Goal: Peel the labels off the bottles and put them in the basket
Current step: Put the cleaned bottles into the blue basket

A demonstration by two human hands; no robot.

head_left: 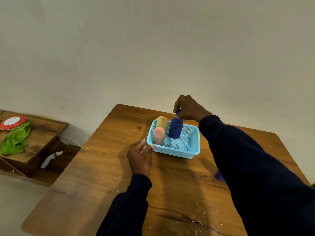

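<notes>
A light blue plastic basket (pixel 177 148) stands on the wooden table (pixel 105 167). Inside it stand three bottles: a yellow one (pixel 162 122) at the back left, a pink one (pixel 159 135) in front of it, and a dark blue one (pixel 175 128) to the right. My right hand (pixel 189 108) reaches over the basket and grips the neck of the blue bottle from above. My left hand (pixel 140 156) hovers just left of the basket's front corner, fingers relaxed, thumb tip close to the rim, holding nothing.
A small blue scrap (pixel 219 175) lies on the table, partly hidden by my right sleeve. To the left, a lower wooden shelf (pixel 42 132) holds a green cloth (pixel 16 139) and a red-rimmed round object (pixel 12 122). A white object (pixel 51 159) sits below it.
</notes>
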